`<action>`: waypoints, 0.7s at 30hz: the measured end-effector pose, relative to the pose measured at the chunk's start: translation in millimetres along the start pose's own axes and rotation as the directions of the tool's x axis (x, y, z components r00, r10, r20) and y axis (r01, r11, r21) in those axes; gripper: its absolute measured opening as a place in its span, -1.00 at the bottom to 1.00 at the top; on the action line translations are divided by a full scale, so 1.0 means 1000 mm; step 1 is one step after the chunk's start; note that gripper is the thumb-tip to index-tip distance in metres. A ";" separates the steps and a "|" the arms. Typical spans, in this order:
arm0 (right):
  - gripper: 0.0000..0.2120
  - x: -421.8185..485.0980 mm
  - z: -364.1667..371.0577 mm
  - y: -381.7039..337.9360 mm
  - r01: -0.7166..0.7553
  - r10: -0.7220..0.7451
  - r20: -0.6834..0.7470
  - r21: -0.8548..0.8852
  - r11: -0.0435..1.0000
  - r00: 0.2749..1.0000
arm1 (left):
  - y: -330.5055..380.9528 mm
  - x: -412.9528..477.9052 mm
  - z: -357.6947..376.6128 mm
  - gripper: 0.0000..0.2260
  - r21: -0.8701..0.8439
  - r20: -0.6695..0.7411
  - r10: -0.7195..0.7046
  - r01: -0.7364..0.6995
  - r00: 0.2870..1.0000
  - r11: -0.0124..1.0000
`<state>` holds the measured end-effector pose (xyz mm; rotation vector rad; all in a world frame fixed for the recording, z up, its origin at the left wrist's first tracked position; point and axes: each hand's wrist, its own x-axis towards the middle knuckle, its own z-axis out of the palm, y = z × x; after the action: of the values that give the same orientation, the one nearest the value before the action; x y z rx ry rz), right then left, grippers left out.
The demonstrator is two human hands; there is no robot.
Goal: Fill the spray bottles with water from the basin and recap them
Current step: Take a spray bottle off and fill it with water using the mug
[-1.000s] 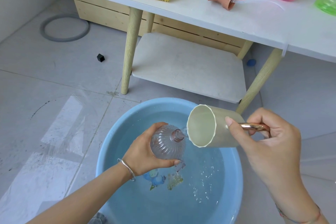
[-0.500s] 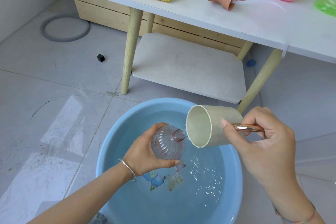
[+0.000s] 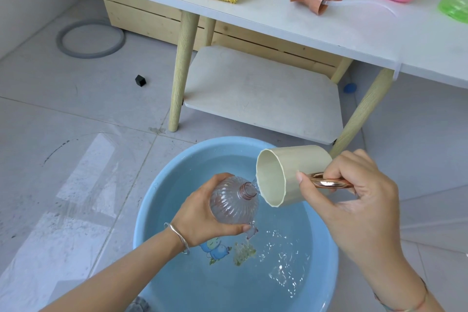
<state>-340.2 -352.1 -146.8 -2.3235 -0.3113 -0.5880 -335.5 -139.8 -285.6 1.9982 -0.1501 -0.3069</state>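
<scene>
**A:** What had changed in that half second?

**B:** Little. The left hand (image 3: 200, 215) had kept the bottle (image 3: 233, 202) where it was, over the basin (image 3: 152, 200), though the bottle's mouth showed more openly. The right hand (image 3: 354, 192) had edged a bit closer to the cup (image 3: 298, 167).

**A:** How did the hands sit?

**B:** The left hand's fingers and thumb were wrapped round the ribbed body of the bottle, with its neck pointing away from the wrist toward the cup. The right hand's fingers were curled round the copper handle (image 3: 329, 182), and one fingertip pressed on the cup wall. The cup lay tipped on its side, its mouth facing the bottle.

**A:** And the water?

**B:** A thin stream ran from the cup's rim to the bottle's neck, just beyond the left hand's grip. Ripples lay in the basin below the right hand's grip.
</scene>
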 end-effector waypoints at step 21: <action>-0.62 -0.001 0.010 -0.007 0.293 -0.297 0.000 -0.158 0.943 0.955 | -0.001 -0.001 -0.001 -0.22 -0.012 -0.008 0.000 0.000 1.000 1.000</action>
<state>-340.4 -339.9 -149.1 -2.4357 -0.6306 -0.8119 -335.9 -138.6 -286.3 1.9874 -0.1432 -0.2992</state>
